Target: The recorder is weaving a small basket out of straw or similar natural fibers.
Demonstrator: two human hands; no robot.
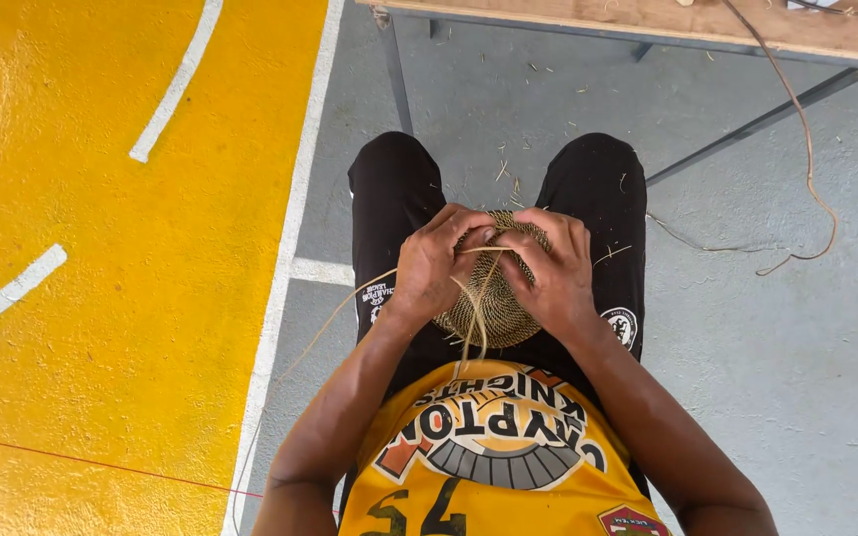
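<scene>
A small round woven straw piece point(494, 303), tan and tightly coiled, rests over my lap. My left hand point(434, 263) grips its left rim, fingers curled over the top edge. My right hand point(553, 263) holds the right rim, fingers bent inward onto the weave. Loose straw strands point(474, 323) hang from between the hands toward my yellow shirt, and one long strand point(325, 328) trails off left over my thigh to the floor. The upper part of the weave is hidden under my fingers.
I sit with black-trousered knees point(394, 169) apart on a grey concrete floor point(796, 347) strewn with straw bits. A yellow painted area point(101, 298) with white lines lies left. A wooden bench edge point(747, 25) on metal legs and a trailing cord point(806, 149) are ahead.
</scene>
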